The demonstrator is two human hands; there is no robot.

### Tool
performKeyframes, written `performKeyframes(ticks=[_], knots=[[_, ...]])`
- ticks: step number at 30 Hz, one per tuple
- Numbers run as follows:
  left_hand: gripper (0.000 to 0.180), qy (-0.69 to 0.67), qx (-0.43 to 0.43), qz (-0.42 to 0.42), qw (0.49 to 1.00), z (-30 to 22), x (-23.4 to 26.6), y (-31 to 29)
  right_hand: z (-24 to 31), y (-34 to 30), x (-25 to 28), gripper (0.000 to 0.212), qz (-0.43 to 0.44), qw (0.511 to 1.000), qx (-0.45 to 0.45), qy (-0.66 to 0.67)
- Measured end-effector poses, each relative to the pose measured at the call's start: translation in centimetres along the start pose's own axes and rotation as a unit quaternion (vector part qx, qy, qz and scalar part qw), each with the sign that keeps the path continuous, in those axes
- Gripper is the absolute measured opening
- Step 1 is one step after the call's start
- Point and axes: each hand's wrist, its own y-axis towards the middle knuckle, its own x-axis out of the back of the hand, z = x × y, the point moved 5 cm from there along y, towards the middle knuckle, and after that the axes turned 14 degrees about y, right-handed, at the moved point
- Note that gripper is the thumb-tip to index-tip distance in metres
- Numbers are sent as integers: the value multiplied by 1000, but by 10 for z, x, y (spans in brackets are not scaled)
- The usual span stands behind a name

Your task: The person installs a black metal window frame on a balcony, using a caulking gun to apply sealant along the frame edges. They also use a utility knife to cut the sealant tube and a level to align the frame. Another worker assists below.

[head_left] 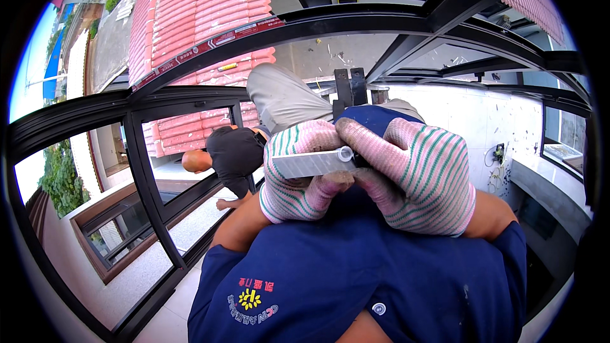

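Note:
Both my hands wear pink-and-white knit gloves with green stripes and dirty fingertips, and they meet in front of my chest. Between the fingers of my left hand [298, 174] lies a flat grey metal piece [311, 164], rectangular, with a round, ring-like part at its right end. My right hand [416, 174] is closed at that ringed end, its thumb and fingers pinched around something dark that is mostly hidden. My fingertips nearly touch below the piece.
Black metal frame bars [330, 24] cross ahead, and framed windows [184, 152] stand at left. Beyond them is a red tiled roof [203, 0]. Another person in a dark shirt [236, 155] bends low at left. A pale ledge [546, 184] curves along the right.

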Motion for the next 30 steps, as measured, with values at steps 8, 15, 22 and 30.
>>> performKeyframes(ticks=[8, 15, 22, 30], knots=[[22, 25, 24, -2, 999, 1, 0, -4, -12, -4, 0, 41, -48, 998, -25, 35], [19, 11, 58, -3, 998, 9, 2, 4, -40, -8, 6, 40, -139, 958, -100, 232], [20, -69, 168, -6, 983, 17, -4, 4, -44, 6, -1, 47, -104, 902, -196, 371], [25, -34, 80, 10, 996, 20, -3, 12, -48, 37, -19, 31, -34, 860, -229, 456]])
